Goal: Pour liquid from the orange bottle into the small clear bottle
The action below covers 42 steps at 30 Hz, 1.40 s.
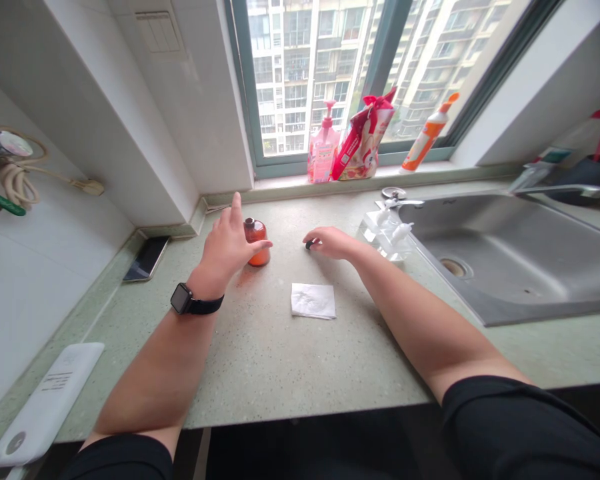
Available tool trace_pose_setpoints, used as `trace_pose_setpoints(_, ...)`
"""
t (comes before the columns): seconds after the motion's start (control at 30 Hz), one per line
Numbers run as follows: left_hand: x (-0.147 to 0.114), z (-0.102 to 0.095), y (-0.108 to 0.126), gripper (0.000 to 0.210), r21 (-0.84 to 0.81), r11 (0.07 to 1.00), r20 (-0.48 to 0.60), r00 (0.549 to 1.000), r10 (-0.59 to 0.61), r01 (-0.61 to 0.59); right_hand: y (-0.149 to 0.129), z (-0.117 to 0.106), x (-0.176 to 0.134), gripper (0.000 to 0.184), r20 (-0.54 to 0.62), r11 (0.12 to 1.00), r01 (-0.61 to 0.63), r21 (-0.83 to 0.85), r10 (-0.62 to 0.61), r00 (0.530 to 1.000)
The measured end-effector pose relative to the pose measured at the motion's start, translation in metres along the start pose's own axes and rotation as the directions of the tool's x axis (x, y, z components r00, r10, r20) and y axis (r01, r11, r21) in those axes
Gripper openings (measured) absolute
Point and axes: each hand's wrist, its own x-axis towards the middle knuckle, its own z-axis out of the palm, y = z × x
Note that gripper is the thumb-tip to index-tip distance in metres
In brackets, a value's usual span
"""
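A small amber bottle (258,252) with an uncapped neck stands upright on the counter. My left hand (229,243) is beside it, fingers spread and raised, with the thumb reaching across the bottle's front. Whether the thumb touches the glass I cannot tell. To the right of the bottle, my right hand (330,241) pinches a small black cap (309,245) between its fingertips, low over the counter. A folded white tissue (313,301) lies flat on the near side, between my forearms.
Beside my right forearm stand clear containers with white pump tops (399,235), then the steel sink (490,321). A pink pump bottle (323,153), red bag (364,143) and orange-white bottle (425,141) line the windowsill. At left lie a phone (147,259) and white device (47,403).
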Motion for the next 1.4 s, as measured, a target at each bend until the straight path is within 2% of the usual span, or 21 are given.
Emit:
trace_pose_setpoints(0.07, 0.000, -0.001, 0.002, 0.120, -0.019, 0.994, -0.112, 0.988, 0.106, -0.109, 0.003, 0.000, 0.000, 0.035, -0.005, 1.000, -0.022, -0.010, 0.022, 1.000)
trace_pose_setpoints(0.17, -0.001, -0.006, 0.011, 0.103, -0.007, 0.964, -0.248, 0.934, 0.256, -0.266, 0.008, -0.001, 0.000, 0.034, -0.016, 0.998, -0.056, -0.029, 0.056, 0.998)
trace_pose_setpoints(0.27, -0.006, -0.015, 0.023, 0.083, 0.043, 0.934, -0.299, 0.888, 0.350, -0.354, 0.009, 0.000, -0.002, 0.034, -0.025, 0.996, -0.080, -0.033, 0.080, 0.997)
trace_pose_setpoints(0.37, -0.010, -0.023, 0.032, 0.069, 0.066, 0.909, -0.326, 0.852, 0.409, -0.412, 0.003, -0.004, -0.006, 0.044, -0.041, 0.995, -0.095, -0.018, 0.094, 0.995)
trace_pose_setpoints(0.43, -0.013, -0.026, 0.035, 0.062, 0.067, 0.888, -0.350, 0.823, 0.447, -0.454, -0.001, -0.014, -0.011, 0.052, -0.060, 0.994, -0.106, -0.003, 0.105, 0.993)
trace_pose_setpoints(0.53, -0.015, -0.028, 0.038, 0.051, 0.052, 0.854, -0.364, 0.786, 0.499, -0.518, -0.004, -0.040, -0.022, 0.049, -0.108, 0.989, -0.147, 0.011, 0.148, 0.983)
trace_pose_setpoints(0.63, -0.018, -0.028, 0.041, 0.043, 0.031, 0.822, -0.294, 0.781, 0.551, -0.569, 0.002, -0.074, -0.041, 0.044, -0.155, 0.974, -0.228, 0.013, 0.227, 0.961)
trace_pose_setpoints(0.73, -0.020, -0.027, 0.043, 0.032, 0.028, 0.780, -0.206, 0.760, 0.617, -0.625, 0.014, -0.105, -0.067, 0.039, -0.221, 0.923, -0.384, 0.034, 0.382, 0.897)
trace_pose_setpoints(0.87, -0.021, -0.026, 0.045, 0.019, 0.048, 0.735, -0.240, 0.707, 0.666, -0.676, 0.036, -0.133, -0.098, 0.033, -0.312, 0.806, -0.591, 0.018, 0.567, 0.763)
trace_pose_setpoints(0.93, -0.022, -0.027, 0.046, 0.019, 0.054, 0.729, -0.260, 0.695, 0.670, -0.682, 0.048, -0.140, -0.107, 0.032, -0.258, 0.769, -0.638, 0.025, 0.622, 0.740)
trace_pose_setpoints(1.07, -0.022, -0.029, 0.048, 0.021, 0.058, 0.732, -0.246, 0.701, 0.670, -0.679, 0.076, -0.140, -0.112, 0.032, -0.027, 0.771, -0.636, 0.030, 0.636, 0.771)
trace_pose_setpoints(1.17, -0.022, -0.030, 0.049, 0.022, 0.046, 0.741, -0.212, 0.718, 0.663, -0.670, 0.089, -0.133, -0.108, 0.034, 0.091, 0.795, -0.605, 0.044, 0.600, 0.795)
trace_pose_setpoints(1.27, -0.021, -0.029, 0.048, 0.023, 0.045, 0.737, -0.207, 0.716, 0.667, -0.674, 0.093, -0.126, -0.102, 0.029, 0.140, 0.784, -0.618, 0.061, 0.606, 0.783)
trace_pose_setpoints(1.4, -0.021, -0.028, 0.048, 0.022, 0.049, 0.722, -0.221, 0.697, 0.682, -0.691, 0.083, -0.126, -0.099, 0.017, 0.127, 0.747, -0.662, 0.065, 0.652, 0.748)
